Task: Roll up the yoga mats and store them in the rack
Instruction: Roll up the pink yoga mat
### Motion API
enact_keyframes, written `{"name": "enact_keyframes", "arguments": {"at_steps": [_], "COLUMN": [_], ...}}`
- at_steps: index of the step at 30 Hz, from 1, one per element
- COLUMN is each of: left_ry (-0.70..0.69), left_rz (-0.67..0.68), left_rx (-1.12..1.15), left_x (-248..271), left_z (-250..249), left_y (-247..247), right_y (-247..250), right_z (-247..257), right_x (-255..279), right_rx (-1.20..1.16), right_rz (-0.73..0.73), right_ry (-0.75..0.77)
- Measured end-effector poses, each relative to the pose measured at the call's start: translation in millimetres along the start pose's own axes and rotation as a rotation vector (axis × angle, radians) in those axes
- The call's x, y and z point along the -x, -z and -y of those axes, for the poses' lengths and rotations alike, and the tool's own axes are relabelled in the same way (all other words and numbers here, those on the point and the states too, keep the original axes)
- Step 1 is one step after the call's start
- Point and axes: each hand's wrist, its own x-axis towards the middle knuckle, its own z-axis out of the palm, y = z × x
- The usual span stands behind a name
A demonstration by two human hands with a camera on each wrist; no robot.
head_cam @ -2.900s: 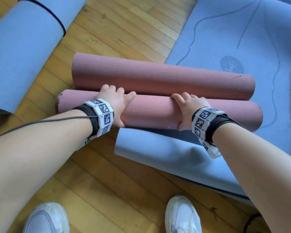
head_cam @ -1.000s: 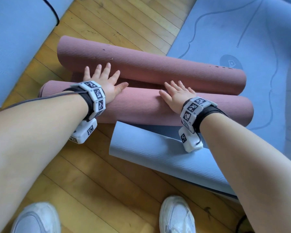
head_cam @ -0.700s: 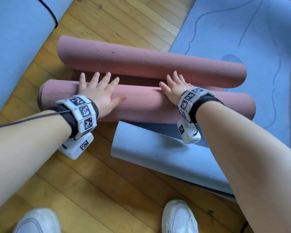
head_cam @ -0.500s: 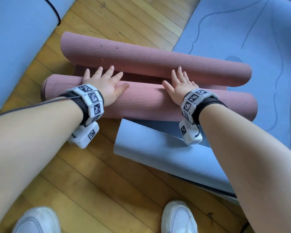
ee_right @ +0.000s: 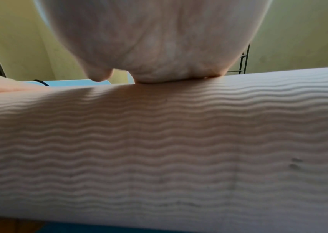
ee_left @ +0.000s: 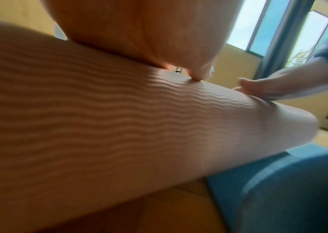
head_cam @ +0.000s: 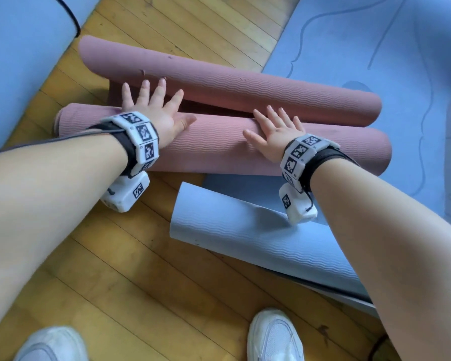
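The near pink roll (head_cam: 219, 149) is pressed by the flat, spread left hand (head_cam: 154, 113) and right hand (head_cam: 276, 131).

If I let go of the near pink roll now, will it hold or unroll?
Likely springs open: both hands, left hand and right hand, press flat on the near pink roll, and no strap shows. Its round shape probably rolls easily; the wavy ribbing should resist slipping.

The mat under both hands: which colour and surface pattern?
Dusty pink mat with fine wavy ridges, clearest in the right wrist view.
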Motion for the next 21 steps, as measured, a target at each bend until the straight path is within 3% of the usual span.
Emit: {"name": "enact_keyframes", "arguments": {"at_steps": [5, 10, 14, 21], "left_ry": [-0.157, -0.158, -0.186, -0.196], "left_rz": [-0.036, -0.057, -0.057, 0.057], "left_rx": [-0.199, -0.325, -0.424, -0.422], "left_x": [23, 11, 7, 35], "left_z": [7, 11, 5, -3], "left_y": [-18, -15, -3, 3], "right_y": [10, 9, 0, -2], "right_z": [5, 1, -9, -8], "right_x": [-16, -8, 1, 15], "right_rx": [-0.072, -0.016, 0.204, 0.307], "right_rz": [0.008, -0.012, -0.061, -0.141], "right_ry": [-0.06, -0.027, 0.07, 0.158]}}
